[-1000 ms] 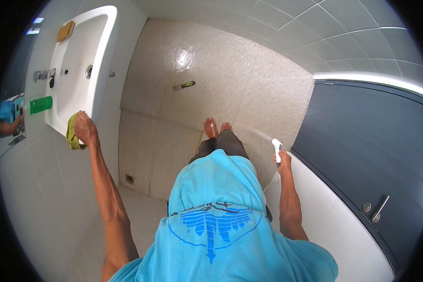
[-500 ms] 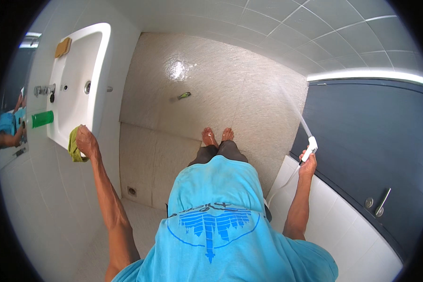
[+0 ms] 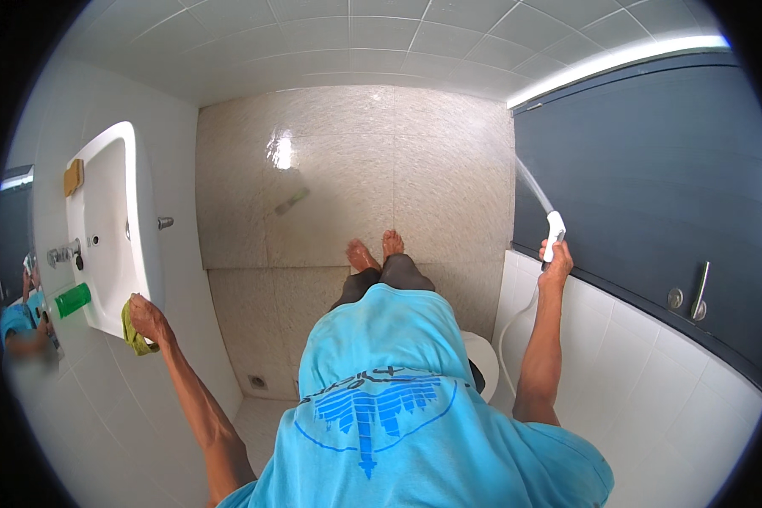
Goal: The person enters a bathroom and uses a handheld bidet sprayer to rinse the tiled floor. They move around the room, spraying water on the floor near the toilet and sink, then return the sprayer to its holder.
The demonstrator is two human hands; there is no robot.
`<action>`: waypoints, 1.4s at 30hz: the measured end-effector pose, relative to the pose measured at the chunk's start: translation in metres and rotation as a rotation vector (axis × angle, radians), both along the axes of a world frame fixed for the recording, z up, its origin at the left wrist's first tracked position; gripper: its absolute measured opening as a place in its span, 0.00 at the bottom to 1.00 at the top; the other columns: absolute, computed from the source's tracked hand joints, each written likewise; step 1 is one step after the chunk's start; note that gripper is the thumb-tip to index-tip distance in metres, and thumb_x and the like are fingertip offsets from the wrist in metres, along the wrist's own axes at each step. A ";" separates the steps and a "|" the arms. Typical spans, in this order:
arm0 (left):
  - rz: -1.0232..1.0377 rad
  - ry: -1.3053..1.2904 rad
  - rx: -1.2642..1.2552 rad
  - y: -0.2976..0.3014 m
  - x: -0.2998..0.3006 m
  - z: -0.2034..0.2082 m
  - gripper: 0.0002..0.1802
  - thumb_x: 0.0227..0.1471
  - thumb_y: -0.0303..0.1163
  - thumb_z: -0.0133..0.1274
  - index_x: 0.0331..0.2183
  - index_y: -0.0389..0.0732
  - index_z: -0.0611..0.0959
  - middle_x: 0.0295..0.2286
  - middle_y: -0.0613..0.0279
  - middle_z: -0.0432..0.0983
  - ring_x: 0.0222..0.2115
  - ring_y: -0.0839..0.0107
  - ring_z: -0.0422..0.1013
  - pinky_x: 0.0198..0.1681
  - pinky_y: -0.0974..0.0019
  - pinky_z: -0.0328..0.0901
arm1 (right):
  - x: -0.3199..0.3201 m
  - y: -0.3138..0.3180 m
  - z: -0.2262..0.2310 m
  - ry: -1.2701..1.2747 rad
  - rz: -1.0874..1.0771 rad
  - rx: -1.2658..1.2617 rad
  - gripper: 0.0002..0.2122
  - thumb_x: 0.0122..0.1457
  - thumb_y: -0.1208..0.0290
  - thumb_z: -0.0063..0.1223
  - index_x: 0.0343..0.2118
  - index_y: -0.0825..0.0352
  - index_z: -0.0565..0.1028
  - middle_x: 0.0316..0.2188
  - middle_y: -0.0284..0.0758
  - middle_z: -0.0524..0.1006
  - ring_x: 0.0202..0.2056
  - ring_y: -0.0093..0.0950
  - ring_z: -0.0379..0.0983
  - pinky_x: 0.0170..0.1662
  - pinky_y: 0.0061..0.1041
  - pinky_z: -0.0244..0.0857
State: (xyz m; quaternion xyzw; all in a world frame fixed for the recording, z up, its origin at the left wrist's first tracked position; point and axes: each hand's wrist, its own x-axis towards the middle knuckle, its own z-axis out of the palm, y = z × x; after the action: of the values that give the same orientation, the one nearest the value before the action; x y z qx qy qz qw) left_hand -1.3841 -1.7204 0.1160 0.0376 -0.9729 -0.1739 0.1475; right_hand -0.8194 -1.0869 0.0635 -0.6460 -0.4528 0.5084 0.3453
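My right hand (image 3: 555, 264) is wrapped round a white hand-held bidet sprayer (image 3: 554, 234). Water (image 3: 532, 184) jets from its head up and to the left, along the line where the floor meets the dark door. A pale hose (image 3: 504, 343) runs down from the sprayer's handle. At the near corner of the white washbasin (image 3: 148, 212), my left hand (image 3: 148, 318) is closed on a yellow-green cloth (image 3: 134, 332), part of it hanging below the fingers. A green cup-like container (image 3: 73, 300) stands by the basin's near left corner.
A small green-handled brush (image 3: 293, 201) lies on the wet tiled floor (image 3: 330, 169). A dark door (image 3: 643, 178) with a metal handle (image 3: 701, 290) fills the right. Brown soap or sponge (image 3: 74, 178) rests on the basin's far end; a white toilet (image 3: 480, 360) is beside me.
My view has turned, so the basin appears lower and farther left. Both hands keep their holds, and the water still runs. My left foot has shifted slightly.
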 end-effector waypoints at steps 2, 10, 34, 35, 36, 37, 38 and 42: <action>0.005 0.001 -0.030 -0.001 -0.003 -0.002 0.25 0.60 0.44 0.35 0.24 0.31 0.70 0.21 0.45 0.67 0.22 0.54 0.59 0.30 0.51 0.56 | 0.003 0.009 0.008 -0.008 0.004 0.021 0.14 0.55 0.69 0.49 0.41 0.71 0.75 0.27 0.33 0.77 0.25 0.20 0.70 0.31 0.20 0.64; -0.016 0.009 -0.053 -0.008 -0.005 -0.006 0.25 0.60 0.44 0.35 0.24 0.31 0.70 0.21 0.44 0.68 0.22 0.52 0.59 0.29 0.50 0.56 | 0.017 0.025 0.018 -0.080 -0.055 0.027 0.12 0.55 0.67 0.51 0.38 0.70 0.77 0.26 0.33 0.77 0.24 0.21 0.70 0.29 0.22 0.64; -0.218 0.074 -0.114 -0.019 -0.006 -0.010 0.24 0.62 0.46 0.34 0.22 0.38 0.57 0.18 0.56 0.54 0.20 0.63 0.52 0.25 0.57 0.52 | 0.075 0.010 -0.018 -0.454 -0.079 -0.273 0.13 0.51 0.66 0.56 0.37 0.67 0.80 0.20 0.30 0.75 0.17 0.17 0.66 0.19 0.17 0.56; -0.199 0.061 -0.107 -0.013 -0.001 -0.005 0.24 0.63 0.46 0.34 0.22 0.38 0.57 0.18 0.55 0.54 0.19 0.63 0.52 0.24 0.56 0.52 | 0.074 0.012 -0.020 -0.464 -0.065 -0.293 0.13 0.51 0.66 0.56 0.36 0.67 0.80 0.20 0.30 0.75 0.18 0.17 0.66 0.18 0.17 0.56; -0.180 0.048 -0.101 -0.009 0.002 -0.003 0.24 0.63 0.46 0.33 0.22 0.38 0.57 0.18 0.55 0.53 0.19 0.63 0.52 0.24 0.56 0.51 | 0.074 0.013 -0.022 -0.525 -0.044 -0.298 0.13 0.50 0.66 0.56 0.37 0.69 0.80 0.23 0.32 0.76 0.20 0.19 0.69 0.19 0.18 0.59; -0.198 0.059 -0.106 -0.012 0.001 -0.006 0.25 0.63 0.47 0.33 0.22 0.38 0.57 0.17 0.55 0.53 0.19 0.63 0.51 0.24 0.57 0.51 | 0.074 0.014 -0.024 -0.552 -0.040 -0.309 0.14 0.50 0.66 0.56 0.37 0.69 0.80 0.24 0.33 0.76 0.20 0.19 0.70 0.19 0.18 0.61; -0.215 0.071 -0.113 -0.014 -0.001 -0.006 0.26 0.64 0.48 0.33 0.22 0.37 0.57 0.17 0.56 0.53 0.19 0.63 0.51 0.24 0.57 0.51 | 0.073 0.014 -0.026 -0.576 -0.035 -0.320 0.14 0.50 0.66 0.56 0.36 0.69 0.80 0.25 0.33 0.77 0.21 0.20 0.71 0.20 0.18 0.62; -0.276 0.105 -0.119 -0.015 -0.002 -0.007 0.32 0.64 0.57 0.30 0.21 0.39 0.57 0.17 0.59 0.52 0.19 0.66 0.51 0.23 0.58 0.50 | 0.072 0.017 -0.036 -0.641 -0.046 -0.363 0.14 0.48 0.65 0.58 0.37 0.65 0.80 0.21 0.33 0.76 0.17 0.21 0.67 0.19 0.22 0.57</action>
State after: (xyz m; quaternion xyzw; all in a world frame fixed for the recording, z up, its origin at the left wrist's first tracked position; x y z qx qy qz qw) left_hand -1.3859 -1.7357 0.1093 -0.1143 -0.9684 -0.1363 0.1748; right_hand -0.7476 -1.0695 0.0274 -0.8333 -0.4257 0.3443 0.0768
